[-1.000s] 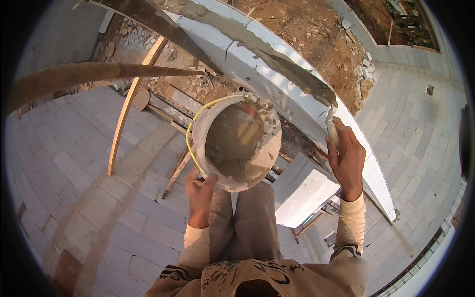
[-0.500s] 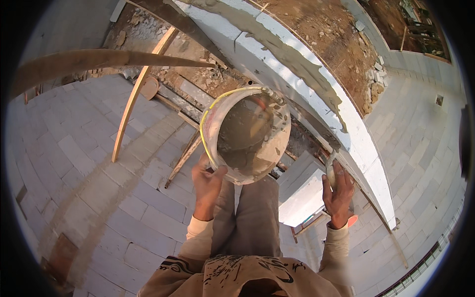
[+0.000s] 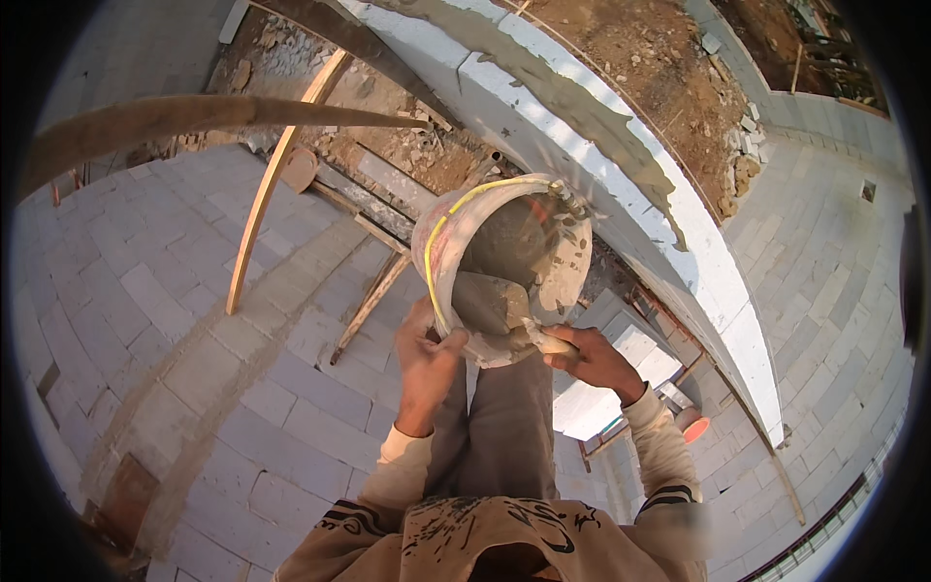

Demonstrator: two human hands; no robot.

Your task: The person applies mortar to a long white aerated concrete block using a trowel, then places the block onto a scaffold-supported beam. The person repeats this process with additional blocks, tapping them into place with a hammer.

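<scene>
So here's what we've got: our left hand [image 3: 427, 364] is clamped on the lower left edge of the bucket [image 3: 454, 257], thumb up at the rim, with some of the fingers hidden round the outside. The bucket sits tilted, mouth towards us and a bit to the right, just above the thighs of the brown trousers [image 3: 509, 427]. Its yellow handle [image 3: 464, 200] lies along the upper left of the rim.

Our right hand [image 3: 596, 361] is wrapped round the grip of a trowel [image 3: 495, 301], right by the bucket's lower right edge. The blade is inside, against the grey mortar [image 3: 499, 242], and we can't tell how deep it goes. There are splatters of the stuff on the inner wall too.

Up and to the right we see a curved-looking wall of pale blocks [image 3: 718, 276] (fisheye bend, folks) with a grey mortar strip [image 3: 582, 107] along its top, well apart from both hands. Beyond it there's brown dirt [image 3: 669, 58]. Over on our left, a wooden strut [image 3: 257, 218] leans above the block floor [image 3: 233, 403], and a round orange thing [image 3: 694, 429] shows near our right forearm.
</scene>
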